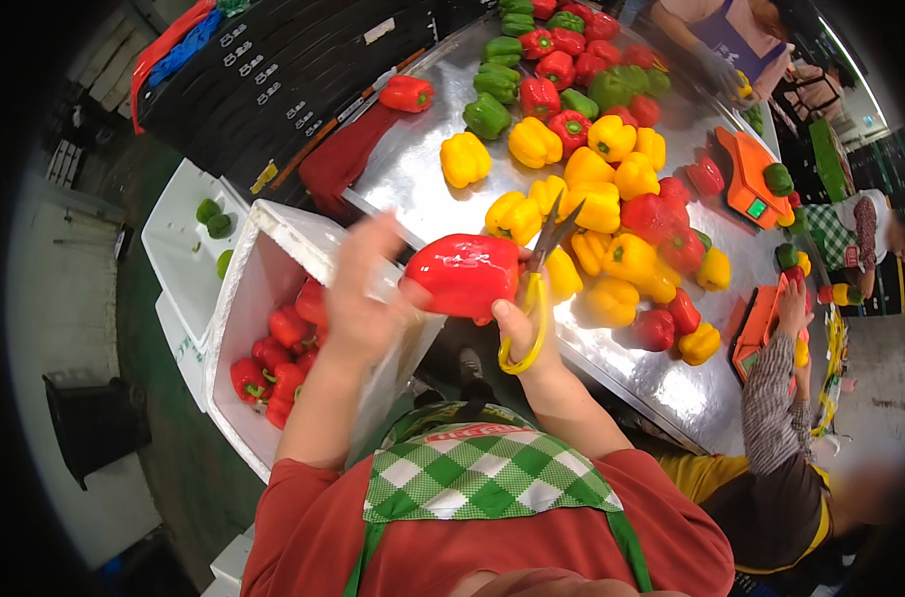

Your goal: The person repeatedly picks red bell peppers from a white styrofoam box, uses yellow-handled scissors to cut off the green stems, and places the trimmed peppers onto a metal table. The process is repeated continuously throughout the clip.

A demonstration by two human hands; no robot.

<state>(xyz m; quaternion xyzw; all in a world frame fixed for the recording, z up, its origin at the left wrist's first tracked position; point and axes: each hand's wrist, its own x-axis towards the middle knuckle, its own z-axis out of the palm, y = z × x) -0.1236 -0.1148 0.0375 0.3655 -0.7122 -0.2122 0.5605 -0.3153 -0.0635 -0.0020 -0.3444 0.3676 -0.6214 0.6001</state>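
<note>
A glossy red bell pepper [462,277] is held in front of my chest, above the table's near edge. My right hand [520,333] grips its right end with the thumb in front, and also keeps hold of yellow-handled scissors [538,298]. The scissors' dark blades point up and stand slightly apart. My left hand [358,294] is at the pepper's left end, smeared by motion, with its fingers stretched upward and apart. Its thumb overlaps the pepper's edge; I cannot tell whether it touches.
Yellow, red and green bell peppers [592,204] are spread over the metal table [412,164]. A white foam box [223,328] with red peppers stands at my left. Orange scales [746,179] sit on the right. Co-workers stand along the far and right sides, one person's hand [793,306] by a scale.
</note>
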